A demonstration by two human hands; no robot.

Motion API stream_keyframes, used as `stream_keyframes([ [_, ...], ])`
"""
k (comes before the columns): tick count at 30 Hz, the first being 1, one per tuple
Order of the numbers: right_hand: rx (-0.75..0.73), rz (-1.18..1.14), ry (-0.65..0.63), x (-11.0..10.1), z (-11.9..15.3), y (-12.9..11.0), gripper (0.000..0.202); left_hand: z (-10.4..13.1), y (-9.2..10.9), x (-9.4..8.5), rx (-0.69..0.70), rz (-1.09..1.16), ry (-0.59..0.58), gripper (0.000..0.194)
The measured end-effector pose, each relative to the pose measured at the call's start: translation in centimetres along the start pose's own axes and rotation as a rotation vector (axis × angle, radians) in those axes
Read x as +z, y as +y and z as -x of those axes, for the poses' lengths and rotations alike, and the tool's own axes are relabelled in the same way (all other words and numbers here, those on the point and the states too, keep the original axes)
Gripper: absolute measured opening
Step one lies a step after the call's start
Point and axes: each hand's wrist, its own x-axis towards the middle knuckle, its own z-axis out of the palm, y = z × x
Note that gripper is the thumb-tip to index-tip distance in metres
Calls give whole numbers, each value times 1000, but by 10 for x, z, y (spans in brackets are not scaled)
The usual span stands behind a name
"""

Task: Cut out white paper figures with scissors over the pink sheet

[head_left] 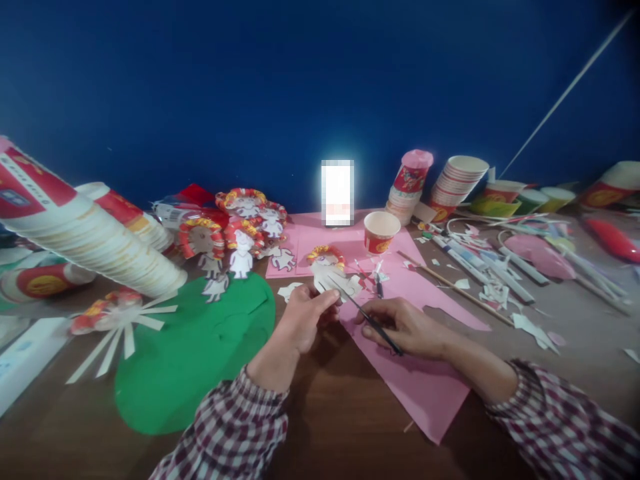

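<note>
My left hand [305,317] is closed, its thumb and fingers pinching a white paper cut-out [350,285]. My right hand [407,328] wraps round black-handled scissors [383,333], seen nearly edge-on. Their thin blade points up and left, reaching the cut-out beside my left thumb. Just beyond my hands lies a red and gold ring [325,255] with white paper at its centre. Under my right hand spreads a pink paper sheet [425,400]. Behind them a red and white paper cup [382,232] stands upright.
A green paper shape [195,360] lies at left, near a leaning stack of paper cups [110,233]. Several decorated rings and white paper figures [243,257] stand behind it. At right are markers [500,267], a thin stick [460,290], paper scraps and more cup stacks [457,187].
</note>
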Motion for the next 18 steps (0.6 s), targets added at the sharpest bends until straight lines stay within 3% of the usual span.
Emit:
stream_keyframes([
  [8,-61,34,-6,-1,1,2,29,-1,-3,0,0,28,-98,13],
  [18,-53,91,5,-1,1,-1,29,0,-3,0,-16,48,-81,13],
])
